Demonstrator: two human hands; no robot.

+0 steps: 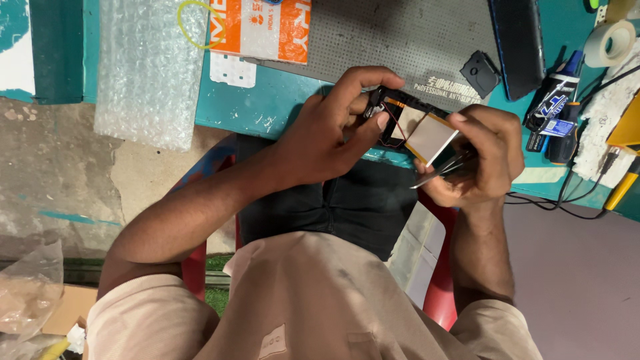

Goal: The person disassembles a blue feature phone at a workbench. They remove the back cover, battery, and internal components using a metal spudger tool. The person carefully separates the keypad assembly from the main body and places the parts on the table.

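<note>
I hold a small opened phone frame (408, 115) with a flat silver battery (430, 139) and thin red and black wires above my lap, at the teal table's edge. My left hand (333, 127) grips the frame's left end, thumb and forefinger pinching a small part there. My right hand (483, 157) supports the frame's right side and also holds metal tweezers (443, 170), whose tips point left under the battery.
A grey anti-slip mat (400, 40) lies on the teal table (267, 107). On the table are also bubble wrap (150, 67), an orange-and-white packet (263, 27), a small black part (480, 72), a dark device (520, 40), a tape roll (610, 43), tubes (553, 103) and cables (573, 197).
</note>
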